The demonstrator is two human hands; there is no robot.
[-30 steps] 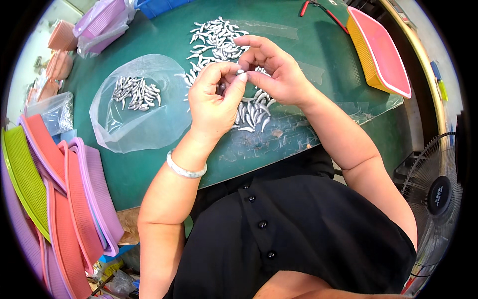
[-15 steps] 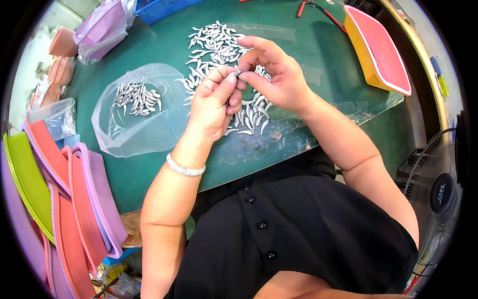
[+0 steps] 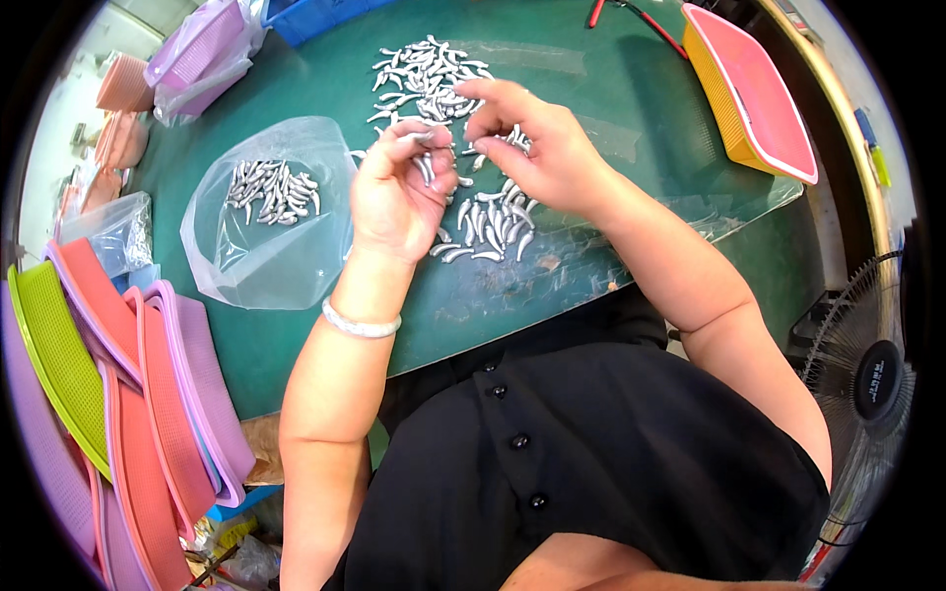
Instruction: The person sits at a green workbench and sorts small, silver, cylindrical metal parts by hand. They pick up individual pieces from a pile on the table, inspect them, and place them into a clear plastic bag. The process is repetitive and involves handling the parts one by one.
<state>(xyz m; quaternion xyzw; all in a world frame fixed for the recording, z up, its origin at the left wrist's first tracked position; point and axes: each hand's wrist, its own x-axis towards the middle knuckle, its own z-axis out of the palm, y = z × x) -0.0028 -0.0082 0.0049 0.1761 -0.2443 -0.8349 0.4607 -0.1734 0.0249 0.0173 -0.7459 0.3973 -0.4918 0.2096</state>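
Small, curved silver-grey pieces, each thick at one end and tapering at the other, lie in a loose heap point(image 3: 426, 81) on the green table. My left hand point(image 3: 396, 197), with a pale bangle at its wrist, is raised over the heap's near left side. Its fingers are curled round a silver curved piece point(image 3: 425, 169); how many it holds I cannot tell. To its right my right hand point(image 3: 552, 148) hovers above the heap, thumb and forefinger apart. Nearer me, more curved pieces point(image 3: 496, 225) lie spread out below the hands.
A clear plastic bag point(image 3: 222, 258) lies left of my hands with a small pile of silver pieces point(image 3: 273, 192). Stacked coloured baskets point(image 3: 59, 340) stand at the left. A yellow-and-pink basket point(image 3: 754, 94), red-handled pliers point(image 3: 658, 32) and a fan point(image 3: 872, 382) are on the right.
My hands, which met fingertip to fingertip over a small piece, have parted. My left hand has shifted left and turned its palm more upward; my right forefinger and thumb remain apart.
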